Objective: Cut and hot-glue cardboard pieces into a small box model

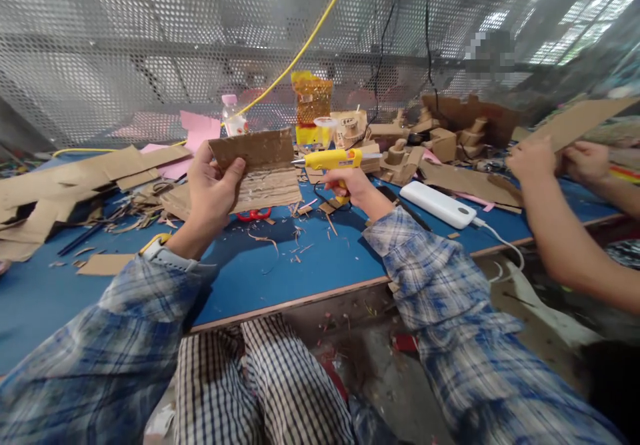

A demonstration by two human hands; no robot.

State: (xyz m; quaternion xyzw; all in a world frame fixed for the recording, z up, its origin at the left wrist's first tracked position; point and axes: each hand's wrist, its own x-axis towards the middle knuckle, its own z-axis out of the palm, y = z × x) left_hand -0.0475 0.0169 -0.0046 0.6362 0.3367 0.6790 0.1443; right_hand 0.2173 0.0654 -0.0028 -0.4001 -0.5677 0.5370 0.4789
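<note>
My left hand (213, 181) grips a folded piece of cardboard (265, 168) by its left side, thumb on the front face. The lower part of the piece shows bare corrugated ridges. A yellow glue gun (333, 159) is in my right hand (350, 186), fingers wrapped round its handle. Its nozzle points left and is close to the cardboard's right edge; whether they touch I cannot tell. Below the cardboard, red scissor handles (254, 215) lie on the blue table (300, 265) among thin cardboard scraps.
Cardboard sheets (60, 181) and pink paper (200, 130) lie at the left. Behind stand a bottle (233, 117) and a yellow bag (313, 108). A white power bank (437, 205) with a cable lies right. Another person's hands (535, 159) hold cardboard at the far right.
</note>
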